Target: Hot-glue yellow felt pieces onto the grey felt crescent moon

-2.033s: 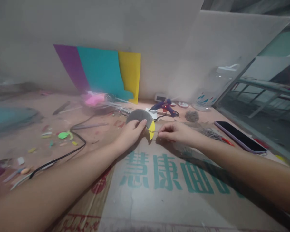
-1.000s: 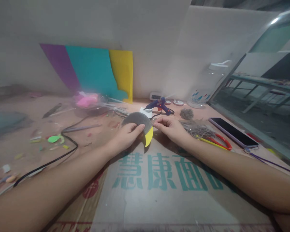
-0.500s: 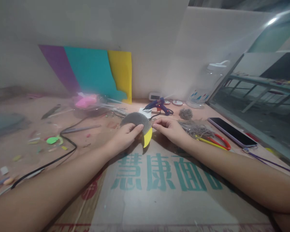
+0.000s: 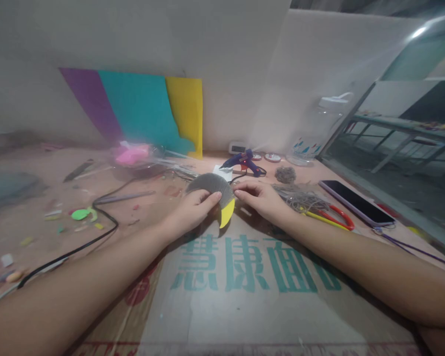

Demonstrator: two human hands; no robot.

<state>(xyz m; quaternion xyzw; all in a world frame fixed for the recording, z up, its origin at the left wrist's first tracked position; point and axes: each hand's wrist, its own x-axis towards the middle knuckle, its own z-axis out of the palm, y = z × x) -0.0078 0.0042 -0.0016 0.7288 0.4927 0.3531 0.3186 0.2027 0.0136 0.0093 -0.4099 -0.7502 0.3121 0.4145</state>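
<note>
My left hand (image 4: 202, 205) pinches a crescent-shaped piece (image 4: 211, 182), thumb on top and fingers underneath. Most of its curve is covered in fine grey strands, while its lower tip is bare yellow. Just off the crescent's right edge, my right hand (image 4: 257, 195) has thumb and forefinger pressed together. Whatever lies between those fingertips is too small to make out. Beyond my right hand, a tangle of grey string (image 4: 300, 200) lies on the table. A dark blue glue gun (image 4: 241, 159), its red light lit, rests behind the crescent on a white scrap (image 4: 222, 172).
To the right lie red-and-yellow handles (image 4: 337, 217) and a phone (image 4: 356, 202). A clear bottle (image 4: 307, 133) stands at the back, near a grey ball of string (image 4: 285, 174). Coloured sheets (image 4: 141, 113) lean on the wall. A black cable (image 4: 107, 231) and scraps lie left.
The crescent has shifted and turned very slightly to the right in my left hand. My right hand stays almost where it was, fingertips still pinched.
</note>
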